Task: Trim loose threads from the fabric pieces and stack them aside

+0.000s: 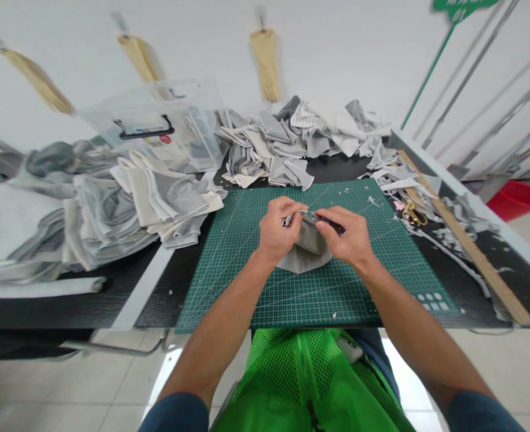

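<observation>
A piece of grey cloth (307, 255) hangs from between my hands over the green cutting mat (228, 270). My left hand (283, 227) is closed, pinching the upper edge of the cloth between thumb and fingers. In my right hand (346, 235) is a small tool with a black handle (332, 223); the fingers are closed round it. The tool's front end meets the cloth edge beside my left fingertips. Its exact kind is too small to make out.
Piles of grey and white cloth lie at the left (98, 210) and back (287, 141). A clear plastic box (192, 135) stands behind. On the right are gold-handled scissors (412, 214), a wooden strip (467, 240) and cloth scraps. Yellow gloves (265, 63) hang on the wall.
</observation>
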{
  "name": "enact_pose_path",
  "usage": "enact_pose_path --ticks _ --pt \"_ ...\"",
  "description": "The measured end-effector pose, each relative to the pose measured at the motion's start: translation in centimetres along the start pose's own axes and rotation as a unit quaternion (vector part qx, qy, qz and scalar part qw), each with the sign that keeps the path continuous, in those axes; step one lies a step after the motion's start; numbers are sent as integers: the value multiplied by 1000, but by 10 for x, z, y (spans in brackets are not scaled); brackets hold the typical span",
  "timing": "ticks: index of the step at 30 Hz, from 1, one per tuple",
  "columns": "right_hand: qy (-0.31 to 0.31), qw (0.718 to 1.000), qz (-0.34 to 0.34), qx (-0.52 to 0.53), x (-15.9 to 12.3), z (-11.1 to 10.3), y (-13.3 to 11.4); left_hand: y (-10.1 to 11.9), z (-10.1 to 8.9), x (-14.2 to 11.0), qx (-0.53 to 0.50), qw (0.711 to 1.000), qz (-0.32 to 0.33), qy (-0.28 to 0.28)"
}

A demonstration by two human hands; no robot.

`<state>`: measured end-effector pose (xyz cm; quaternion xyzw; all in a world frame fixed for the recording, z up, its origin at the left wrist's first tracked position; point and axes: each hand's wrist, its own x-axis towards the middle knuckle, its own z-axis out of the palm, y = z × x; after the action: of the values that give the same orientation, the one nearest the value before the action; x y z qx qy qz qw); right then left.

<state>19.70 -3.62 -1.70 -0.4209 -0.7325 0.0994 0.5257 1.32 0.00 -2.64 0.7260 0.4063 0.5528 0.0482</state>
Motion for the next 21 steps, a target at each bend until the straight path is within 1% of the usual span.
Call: enact_pose_path --ticks 3,6,11,15,21 --pt "9 1000 12 -9 0 0 1 -1 0 -1 3 1000 -8 9" --pt "10 1000 16 -13 0 1 1 -3 1 -2 10 1000 7 12" --pt "-4 1000 12 -13 0 2 1 -4 3 -4 31 999 23 -12" --pt "-21 999 18 -19 0 1 -1 -3 3 -5 24 999 25 -15" --pt "-20 999 25 -15 0 2 -2 0 3 -5 22 999 8 -24"
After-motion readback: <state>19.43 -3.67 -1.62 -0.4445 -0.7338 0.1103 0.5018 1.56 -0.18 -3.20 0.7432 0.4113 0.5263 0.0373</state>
